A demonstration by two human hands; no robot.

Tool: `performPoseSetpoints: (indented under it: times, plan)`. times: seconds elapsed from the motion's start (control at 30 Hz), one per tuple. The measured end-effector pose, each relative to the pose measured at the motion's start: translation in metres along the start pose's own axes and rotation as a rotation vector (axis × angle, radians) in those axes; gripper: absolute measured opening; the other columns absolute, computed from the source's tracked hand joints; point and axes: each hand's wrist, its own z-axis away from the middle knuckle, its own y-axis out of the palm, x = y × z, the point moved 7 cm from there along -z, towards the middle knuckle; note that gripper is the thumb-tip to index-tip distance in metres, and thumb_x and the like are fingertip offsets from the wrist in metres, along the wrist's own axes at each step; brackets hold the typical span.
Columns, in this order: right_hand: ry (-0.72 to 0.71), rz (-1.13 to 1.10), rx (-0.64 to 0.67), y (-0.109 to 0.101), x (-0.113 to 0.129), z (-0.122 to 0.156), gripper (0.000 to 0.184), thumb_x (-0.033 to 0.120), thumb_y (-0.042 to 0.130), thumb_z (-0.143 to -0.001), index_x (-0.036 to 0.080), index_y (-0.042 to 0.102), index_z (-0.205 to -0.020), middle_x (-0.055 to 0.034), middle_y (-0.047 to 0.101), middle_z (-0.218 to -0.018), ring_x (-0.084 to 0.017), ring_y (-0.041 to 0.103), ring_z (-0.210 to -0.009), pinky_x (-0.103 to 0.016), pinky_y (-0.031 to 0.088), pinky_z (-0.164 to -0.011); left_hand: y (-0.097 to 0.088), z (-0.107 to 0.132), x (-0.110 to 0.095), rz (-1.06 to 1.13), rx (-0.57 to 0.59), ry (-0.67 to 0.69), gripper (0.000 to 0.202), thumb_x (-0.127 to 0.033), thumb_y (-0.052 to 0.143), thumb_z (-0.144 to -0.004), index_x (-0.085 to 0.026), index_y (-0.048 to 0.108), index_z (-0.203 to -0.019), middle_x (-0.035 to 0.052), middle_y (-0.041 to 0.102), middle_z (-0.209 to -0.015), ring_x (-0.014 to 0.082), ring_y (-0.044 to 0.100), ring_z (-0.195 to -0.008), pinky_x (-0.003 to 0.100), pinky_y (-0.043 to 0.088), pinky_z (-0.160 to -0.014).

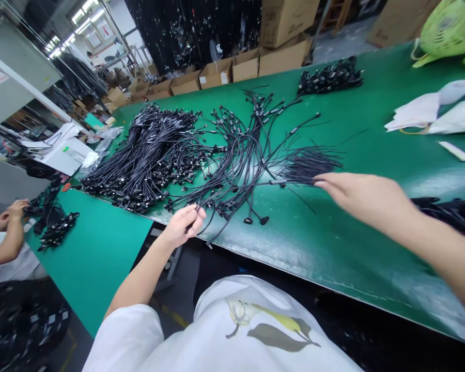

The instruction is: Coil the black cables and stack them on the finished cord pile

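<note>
My left hand (pixel 183 225) pinches a black cable (pixel 213 219) at the near edge of the green table (pixel 333 243). My right hand (pixel 358 195) reaches left with fingers extended, its fingertips touching a fanned bundle of thin black cable ends (pixel 308 164). A loose spread of black cables (pixel 240 150) lies between my hands, and a big heap of black cables (pixel 147 155) lies to the left of it.
A co-worker's arm (pixel 8 232) rests by a small cable pile (pixel 54 219) on a lower green table at the left. Another black bundle (pixel 329 77) lies far back. White papers (pixel 434 111), a green fan (pixel 449 28) and cardboard boxes (pixel 251 64) stand beyond.
</note>
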Motion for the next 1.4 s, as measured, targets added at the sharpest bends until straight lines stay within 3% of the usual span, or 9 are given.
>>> performPoseSetpoints:
  times: [0.17, 0.27, 0.33, 0.47, 0.6, 0.9, 1.03, 1.23, 1.4]
  plan:
    - [-0.477, 0.083, 0.283, 0.045, 0.103, 0.051, 0.031, 0.027, 0.038, -0.098, 0.015, 0.067, -0.096, -0.0111, 0.070, -0.094, -0.026, 0.067, -0.081, -0.032, 0.038, -0.057, 0.036, -0.022, -0.012, -0.052, -0.138, 0.205, 0.031, -0.035, 0.064, -0.086, -0.017, 0.063, -0.111, 0.0063, 0.061, -0.088, 0.0084, 0.054, -0.065, 0.018, 0.043, -0.055]
    - [-0.756, -0.128, 0.403, 0.036, 0.145, 0.079, 0.026, 0.026, 0.044, -0.096, 0.016, 0.064, -0.084, -0.0062, 0.067, -0.078, -0.020, 0.063, -0.068, -0.028, 0.034, -0.057, 0.076, -0.024, -0.005, -0.511, 0.048, 0.295, 0.028, -0.032, 0.045, -0.098, -0.018, 0.062, -0.114, 0.0114, 0.063, -0.116, 0.0195, 0.058, -0.109, 0.033, 0.043, -0.098]
    - [-0.787, -0.368, 0.351, 0.013, 0.148, 0.077, 0.030, 0.029, 0.041, -0.098, 0.017, 0.066, -0.086, -0.0044, 0.066, -0.080, -0.016, 0.061, -0.068, -0.026, 0.036, -0.061, 0.096, -0.018, 0.009, -0.673, 0.221, 0.265, 0.028, -0.031, 0.039, -0.100, -0.018, 0.061, -0.109, 0.0111, 0.064, -0.112, 0.0196, 0.058, -0.109, 0.033, 0.040, -0.099]
    - [-0.672, -0.918, 0.242, -0.008, 0.127, 0.051, 0.035, 0.047, 0.048, -0.094, 0.017, 0.066, -0.087, -0.0039, 0.063, -0.083, -0.014, 0.056, -0.074, -0.025, 0.041, -0.070, 0.104, -0.008, 0.021, -0.421, 0.304, 0.156, 0.027, -0.037, 0.041, -0.100, -0.016, 0.058, -0.103, 0.0019, 0.052, -0.067, 0.0120, 0.050, -0.064, 0.026, 0.042, -0.067]
    - [-0.369, -1.386, -0.008, 0.021, 0.112, 0.032, 0.050, 0.064, 0.060, -0.081, 0.017, 0.061, -0.098, -0.0081, 0.060, -0.102, -0.018, 0.055, -0.097, -0.031, 0.044, -0.088, 0.096, -0.021, 0.017, 0.179, 0.136, 0.137, 0.024, -0.039, 0.053, -0.095, -0.016, 0.058, -0.096, -0.0036, 0.035, -0.056, 0.0073, 0.031, -0.048, 0.021, 0.030, -0.049]
    - [0.140, -1.958, -0.035, 0.072, 0.135, 0.044, 0.049, 0.063, 0.058, -0.084, 0.016, 0.047, -0.079, 0.0064, 0.022, -0.057, -0.005, 0.022, -0.045, -0.020, 0.023, -0.043, 0.091, -0.040, 0.079, 0.461, -0.081, -0.180, 0.047, -0.059, 0.061, -0.084, -0.012, 0.057, -0.079, 0.0040, 0.053, -0.074, 0.0161, 0.058, -0.079, 0.031, 0.048, -0.079]
    - [0.060, -1.904, -0.089, 0.075, 0.142, 0.041, 0.041, 0.053, 0.065, -0.083, 0.014, 0.051, -0.082, 0.0008, 0.046, -0.073, -0.009, 0.050, -0.069, -0.020, 0.043, -0.066, 0.083, -0.039, 0.064, 0.660, -0.198, -0.006, 0.036, -0.043, 0.058, -0.091, -0.013, 0.052, -0.073, -0.0019, 0.038, -0.062, 0.0108, 0.051, -0.065, 0.027, 0.047, -0.074]
    - [0.175, -2.112, -0.174, 0.076, 0.142, 0.039, 0.042, 0.053, 0.064, -0.083, 0.016, 0.046, -0.079, -0.0005, 0.045, -0.080, -0.010, 0.051, -0.073, -0.020, 0.044, -0.063, 0.105, -0.031, 0.068, 0.589, -0.069, -0.038, 0.044, -0.050, 0.050, -0.093, -0.009, 0.063, -0.086, 0.0081, 0.057, -0.085, 0.0179, 0.059, -0.092, 0.030, 0.046, -0.089]
    - [0.033, -2.059, 0.082, 0.061, 0.147, 0.042, 0.044, 0.054, 0.068, -0.080, 0.014, 0.050, -0.078, -0.0017, 0.045, -0.083, -0.009, 0.047, -0.071, -0.019, 0.043, -0.057, 0.103, -0.030, 0.062, 0.724, -0.071, 0.024, 0.039, -0.045, 0.052, -0.094, -0.013, 0.047, -0.072, -0.0025, 0.034, -0.062, 0.0097, 0.047, -0.062, 0.028, 0.046, -0.077]
